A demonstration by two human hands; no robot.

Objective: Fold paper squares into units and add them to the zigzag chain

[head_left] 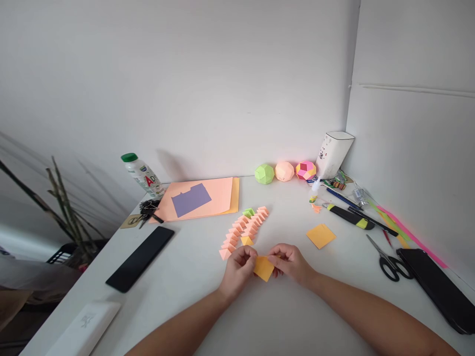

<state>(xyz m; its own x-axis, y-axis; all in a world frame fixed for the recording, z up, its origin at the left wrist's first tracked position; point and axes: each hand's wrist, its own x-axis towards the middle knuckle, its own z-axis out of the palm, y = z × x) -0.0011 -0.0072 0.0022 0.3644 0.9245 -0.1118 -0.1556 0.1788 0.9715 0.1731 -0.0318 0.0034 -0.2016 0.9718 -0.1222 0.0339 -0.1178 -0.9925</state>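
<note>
Both of my hands pinch a small yellow-orange square of paper (263,268) just above the table. My left hand (239,269) grips its left edge between thumb and fingers. On the opposite edge, my right hand (291,263) is closed with the thumb on top. Right beyond them, folded peach paper pieces (248,228) stand in two slanting rows. A folded yellow piece (247,241) lies at the near end of one row, and a green one (248,212) at the far end. To the right rests a stack of yellow-orange paper squares (321,236).
Scissors (389,259), a utility knife (351,216) and a black case (436,289) lie on the right. A phone (140,258), peach sheets (222,198) and a green-capped bottle (143,175) are on the left. Paper balls (284,171) line the wall.
</note>
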